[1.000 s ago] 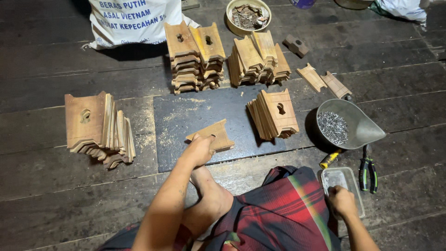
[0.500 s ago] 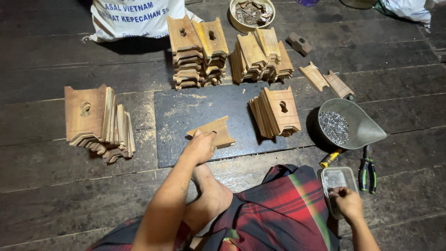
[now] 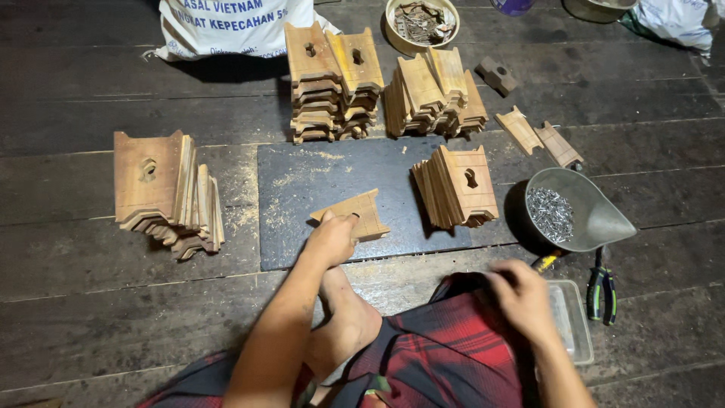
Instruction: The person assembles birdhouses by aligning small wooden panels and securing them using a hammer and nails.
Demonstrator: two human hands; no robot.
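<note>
Lifted from the clear plastic tray [image 3: 572,321] at lower right, the right hand [image 3: 521,298] now hovers over the plaid cloth [image 3: 445,355], its grip unclear, while the left hand [image 3: 332,238] pins a notched wooden piece [image 3: 353,215] on the dark slab [image 3: 302,189] mid-frame, seemingly awaiting a nail.

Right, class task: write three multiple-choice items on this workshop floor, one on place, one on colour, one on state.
1. Where is the metal scoop of nails?
A) right of the dark slab
B) on the white sack
C) on the person's lap

2. What colour are the pliers' handles?
A) red
B) green and black
C) white

3. The left hand:
A) rests on a notched wooden piece
B) hangs empty
C) grips the pliers

Key: 1 A, it sits on the floor beside the slab; 2 B, visible near the right hand; 3 A, fingers press the piece.
</note>
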